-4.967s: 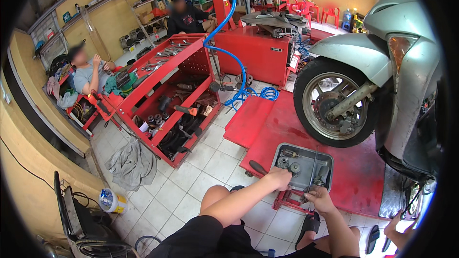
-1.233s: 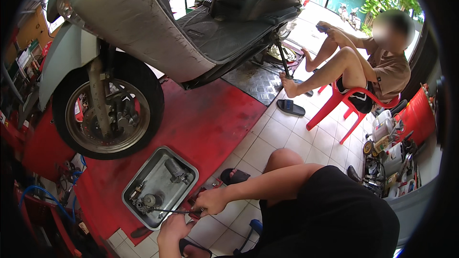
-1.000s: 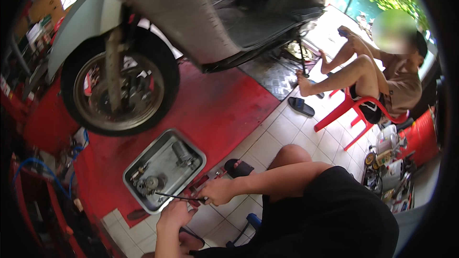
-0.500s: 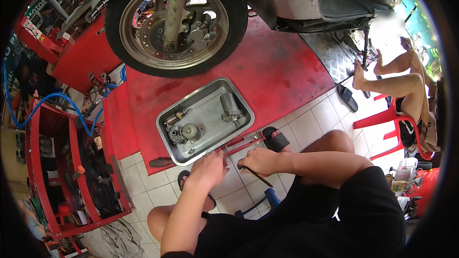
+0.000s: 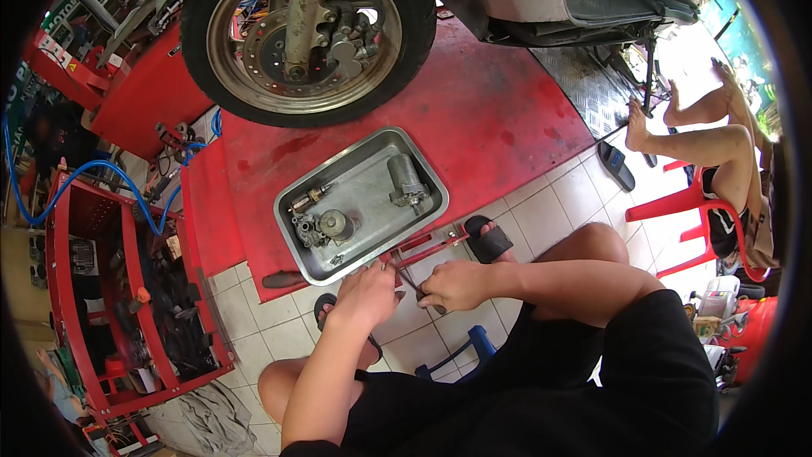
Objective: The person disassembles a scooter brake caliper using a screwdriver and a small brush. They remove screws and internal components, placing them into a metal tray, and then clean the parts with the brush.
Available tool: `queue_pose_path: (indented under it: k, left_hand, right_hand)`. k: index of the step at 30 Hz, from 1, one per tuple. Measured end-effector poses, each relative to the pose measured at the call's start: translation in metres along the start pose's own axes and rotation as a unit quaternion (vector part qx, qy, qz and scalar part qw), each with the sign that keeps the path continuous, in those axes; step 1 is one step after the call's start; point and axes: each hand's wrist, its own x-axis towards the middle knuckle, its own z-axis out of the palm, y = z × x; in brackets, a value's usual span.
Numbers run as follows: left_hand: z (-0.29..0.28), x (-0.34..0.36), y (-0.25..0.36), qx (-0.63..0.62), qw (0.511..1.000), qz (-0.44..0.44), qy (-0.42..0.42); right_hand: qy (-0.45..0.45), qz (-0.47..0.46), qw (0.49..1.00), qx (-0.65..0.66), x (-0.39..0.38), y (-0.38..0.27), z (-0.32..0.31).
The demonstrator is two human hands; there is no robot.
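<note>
My right hand (image 5: 457, 286) is closed on a thin dark stick-like tool (image 5: 409, 278), whose exact kind I cannot make out. Its far end reaches toward the fingers of my left hand (image 5: 369, 294). That left hand is curled just off the near edge of a metal tray (image 5: 372, 267); its fingers are closed on something small that stays hidden. In the tray lie a cylindrical grey motor (image 5: 406, 179) at the right, a metal carburetor-like part (image 5: 333, 225) at the lower left, and a slim brass-and-dark fitting (image 5: 310, 197) above that.
The tray rests on a red lift platform (image 5: 499, 110), below a scooter's front wheel (image 5: 309, 110). A red tool rack (image 5: 63, 288) stands at left. A blue stool (image 5: 480, 345) is between my legs. At right, another person's legs (image 5: 702, 148) show beside a red chair (image 5: 677, 220).
The dark tool in my right hand has slid up and left, its end now close to my left fingers. My right hand has turned slightly; my left hand stays almost in place.
</note>
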Motion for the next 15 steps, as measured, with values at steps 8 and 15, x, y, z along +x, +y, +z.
queue_pose_path:
  k: [8,15]
  left_hand:
    - [-0.005,0.0,0.0,-0.005,0.999,-0.007,-0.036]
    - [-0.001,0.0,0.0,0.016,1.0,-0.001,-0.01]
  right_hand:
    - [-0.031,-0.007,0.999,0.004,-0.001,-0.001,0.001]
    - [0.026,-0.04,0.997,-0.06,-0.005,0.0,0.0]
